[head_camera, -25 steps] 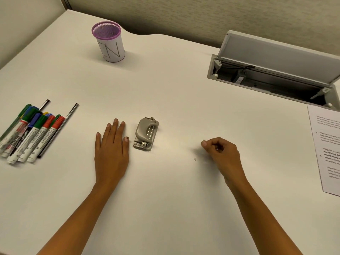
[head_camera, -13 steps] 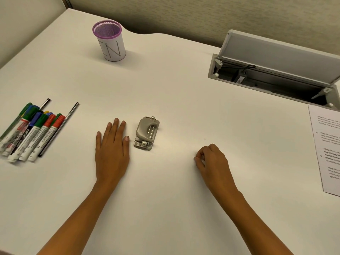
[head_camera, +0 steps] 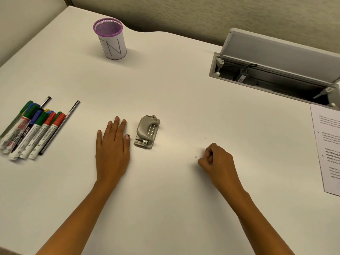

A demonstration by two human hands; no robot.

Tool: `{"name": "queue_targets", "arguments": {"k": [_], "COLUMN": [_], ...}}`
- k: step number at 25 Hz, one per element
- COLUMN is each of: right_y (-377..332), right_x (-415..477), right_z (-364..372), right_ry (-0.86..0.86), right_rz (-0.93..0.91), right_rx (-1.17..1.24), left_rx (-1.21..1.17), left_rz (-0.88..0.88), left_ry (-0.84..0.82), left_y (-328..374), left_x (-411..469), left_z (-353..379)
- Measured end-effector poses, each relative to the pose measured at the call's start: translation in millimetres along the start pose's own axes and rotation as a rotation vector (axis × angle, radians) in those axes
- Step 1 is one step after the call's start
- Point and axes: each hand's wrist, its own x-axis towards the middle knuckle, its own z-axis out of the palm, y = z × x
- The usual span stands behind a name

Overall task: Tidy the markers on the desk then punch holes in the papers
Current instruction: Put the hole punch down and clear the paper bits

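Right hand shifted right, fingers clenched; left hand flat beside "Camlin" markers.

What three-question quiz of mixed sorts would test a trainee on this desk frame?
1. True or false: the markers stand inside the purple-rimmed cup.
2. Which hand lies flat beside the hole punch? A) left hand B) right hand
3. Fill in: the printed paper lies at the desk's ___ edge.

Key: 1 false, they lie on the desk at the left. 2 A; the right hand is curled into a loose fist. 3 right.
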Motion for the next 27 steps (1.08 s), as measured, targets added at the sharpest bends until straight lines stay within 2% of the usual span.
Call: {"name": "queue_targets", "arguments": {"k": [4, 10, 13, 16, 19, 21, 27], "right_y": [5.2, 10.6, 13.6, 14.2, 11.0, 10.2, 13.5], "right_x": [-4.1, -0.2, 8.8, 18.3, 28.0, 35.0, 49.9], "right_z": [-2.6, -16.1, -18.3, -16.6, -14.5, -12.9, -6.1], "right_ry": [0.013, 0.042, 0.025, 0.07, 0.2, 0.238, 0.228], "right_rz": [0.075, 0.303, 0.328, 0.259, 0.039, -0.085, -0.192], "right_rx": [0.057, 0.619, 0.722, 0.537, 0.177, 0.026, -0.137], "left_rx": [-0.006, -0.006, -0.007, -0.011, -0.016, -0.02, -0.021], "left_rz": [0.002, -0.004, -0.002, -0.007, -0.004, -0.004, -0.013], "left_ry": [-0.002, -0.008, -0.01, -0.011, -0.006, -0.002, -0.011], "left_y": [-0.3, 0.7, 0.7, 0.8, 1.1, 1.4, 2.1], "left_x": [-0.1, 0.0, -0.2, 0.0, -0.1, -0.3, -0.2], "left_z": [-1.1, -2.0, -2.1, -2.3, -2.4, -2.8, -3.7]}}
